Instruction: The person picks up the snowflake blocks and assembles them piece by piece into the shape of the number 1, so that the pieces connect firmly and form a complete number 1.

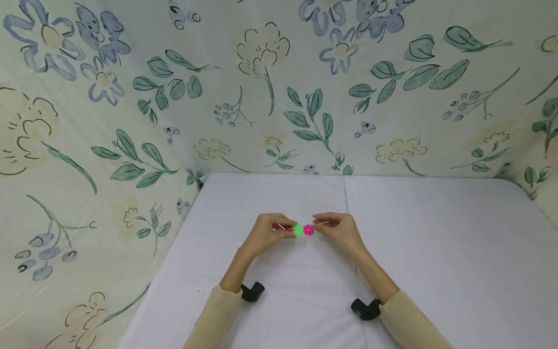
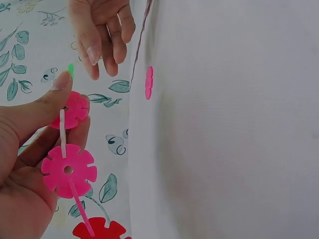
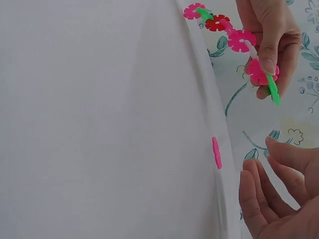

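Note:
My left hand (image 1: pixel 266 235) pinches one end of a chain of flower-shaped plastic discs (image 2: pixel 69 172). The chain has pink, red, white and green pieces, slotted together at right angles. At the pinched end, a green disc (image 3: pixel 272 89) sticks out past the thumb. A single pink disc (image 1: pixel 308 230) lies between the hands, face-on in the head view and edge-on in both wrist views. Close to its right side is my right hand (image 1: pixel 342 230), its fingers loosely bent, the thumb apart from them and nothing between. Most of the chain is hidden behind the left hand in the head view.
A white cloth covers the table (image 1: pixel 436 252), with a seam running through its middle. Behind and to the left hangs a floral curtain (image 1: pixel 261 97). Black wrist cameras (image 1: pixel 366 309) sit at both sleeves.

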Tool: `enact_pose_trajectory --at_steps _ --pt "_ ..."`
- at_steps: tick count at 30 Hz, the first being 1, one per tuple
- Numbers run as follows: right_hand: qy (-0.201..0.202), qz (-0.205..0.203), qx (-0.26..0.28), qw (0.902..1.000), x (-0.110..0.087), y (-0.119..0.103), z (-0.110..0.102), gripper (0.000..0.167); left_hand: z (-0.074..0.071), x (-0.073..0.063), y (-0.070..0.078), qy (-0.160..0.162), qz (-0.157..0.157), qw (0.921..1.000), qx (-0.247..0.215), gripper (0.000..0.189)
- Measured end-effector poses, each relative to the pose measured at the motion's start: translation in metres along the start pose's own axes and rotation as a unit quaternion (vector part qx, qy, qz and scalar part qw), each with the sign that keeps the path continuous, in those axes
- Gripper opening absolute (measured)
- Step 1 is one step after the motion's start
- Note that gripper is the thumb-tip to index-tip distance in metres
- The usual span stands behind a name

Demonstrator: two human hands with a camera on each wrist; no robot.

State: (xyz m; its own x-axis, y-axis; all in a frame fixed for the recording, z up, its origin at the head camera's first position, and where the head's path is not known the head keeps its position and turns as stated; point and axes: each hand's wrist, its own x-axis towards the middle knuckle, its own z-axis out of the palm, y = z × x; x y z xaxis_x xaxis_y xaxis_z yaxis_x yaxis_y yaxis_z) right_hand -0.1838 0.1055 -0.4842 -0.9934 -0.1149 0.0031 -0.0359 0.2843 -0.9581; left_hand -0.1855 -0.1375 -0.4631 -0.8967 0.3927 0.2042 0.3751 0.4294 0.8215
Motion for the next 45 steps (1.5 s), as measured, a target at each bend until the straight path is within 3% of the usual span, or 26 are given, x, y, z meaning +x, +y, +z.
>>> enact_pose_trajectory --at_steps 19,25,35,40,45 --pt "-0.033 -0.01 -0.129 0.991 0.021 0.012 0.016 0.027 -0.003 0.001 0.001 -0.006 0.024 0.9997 0.003 0.027" --pt "-0.046 -0.017 -0.142 0.9887 0.019 0.008 0.018 0.018 -0.002 0.002 0.0 -0.012 0.022 0.9997 -0.002 0.027" --pt "-0.054 -0.019 -0.167 0.9843 0.016 0.006 0.017 0.023 -0.002 0.002 0.002 -0.014 0.024 0.9996 0.004 0.027" --pt "-0.05 -0.03 -0.152 0.9866 0.01 0.006 0.01 0.02 -0.002 0.003 0.002 -0.016 0.021 0.9996 0.005 0.026" --pt "-0.058 -0.054 -0.088 0.993 0.003 0.003 -0.002 0.017 -0.001 0.003 0.003 -0.021 0.011 0.9997 0.002 0.025"
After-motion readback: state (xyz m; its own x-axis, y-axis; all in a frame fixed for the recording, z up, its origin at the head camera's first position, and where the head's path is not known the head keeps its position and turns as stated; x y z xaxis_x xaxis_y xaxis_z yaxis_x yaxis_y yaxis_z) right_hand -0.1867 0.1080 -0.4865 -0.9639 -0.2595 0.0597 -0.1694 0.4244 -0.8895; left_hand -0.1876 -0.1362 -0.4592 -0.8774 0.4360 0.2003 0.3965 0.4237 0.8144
